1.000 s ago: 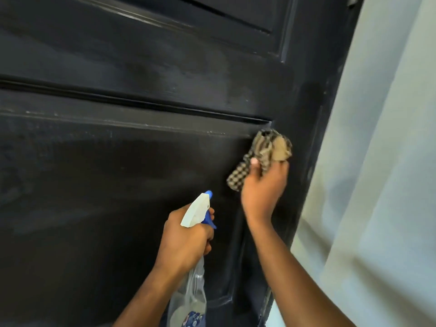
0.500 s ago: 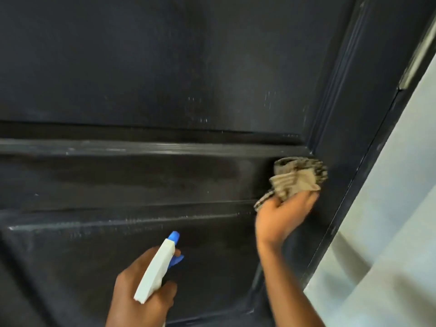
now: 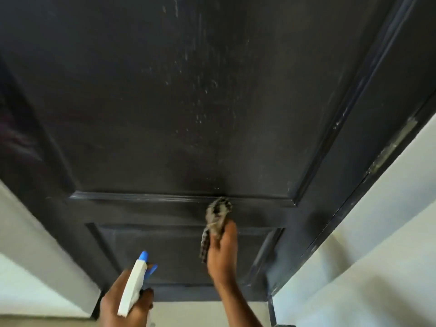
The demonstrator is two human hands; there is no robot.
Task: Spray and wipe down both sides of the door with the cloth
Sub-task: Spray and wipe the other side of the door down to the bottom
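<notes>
Pinching the soft, limp checked cloth (image 3: 218,210) in a wad against the moulding under the black door's (image 3: 165,114) upper panel, the right hand (image 3: 223,253) grips it bunched, probably the firmest hold, while the left hand (image 3: 111,308) wraps the light-looking spray bottle (image 3: 133,286) by its neck.

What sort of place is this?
Likely a doorway in a house or flat: a black panelled door, pale painted walls either side, and household cleaning gear, a spray bottle in the left hand, a cloth in the right hand.
</notes>
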